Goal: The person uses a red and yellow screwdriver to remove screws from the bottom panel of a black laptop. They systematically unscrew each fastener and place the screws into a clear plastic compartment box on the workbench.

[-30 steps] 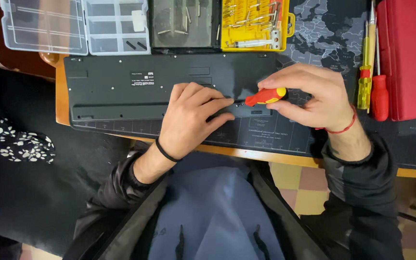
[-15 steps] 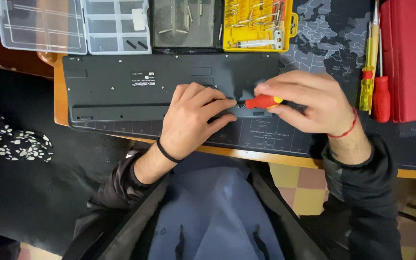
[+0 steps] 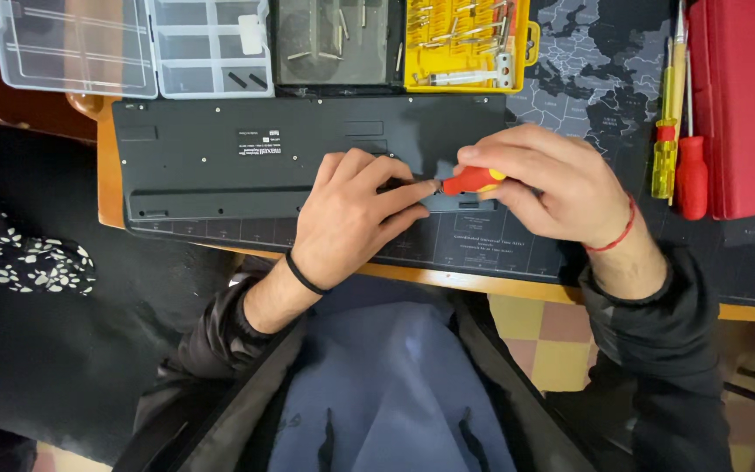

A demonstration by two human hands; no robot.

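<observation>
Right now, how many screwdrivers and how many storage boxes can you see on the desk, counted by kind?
Screwdrivers: 3, namely the small red-and-yellow one in the right hand, tip at the left hand, plus a yellow one and a red one lying on the mat.
Clear plastic boxes: 2.
Yellow bit case: 1.
Total: 6

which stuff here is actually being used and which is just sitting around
In use:
right hand holding the small screwdriver
left hand steadying the keyboard

Lying about:
clear parts box
yellow bit case
two spare screwdrivers
red case
</observation>
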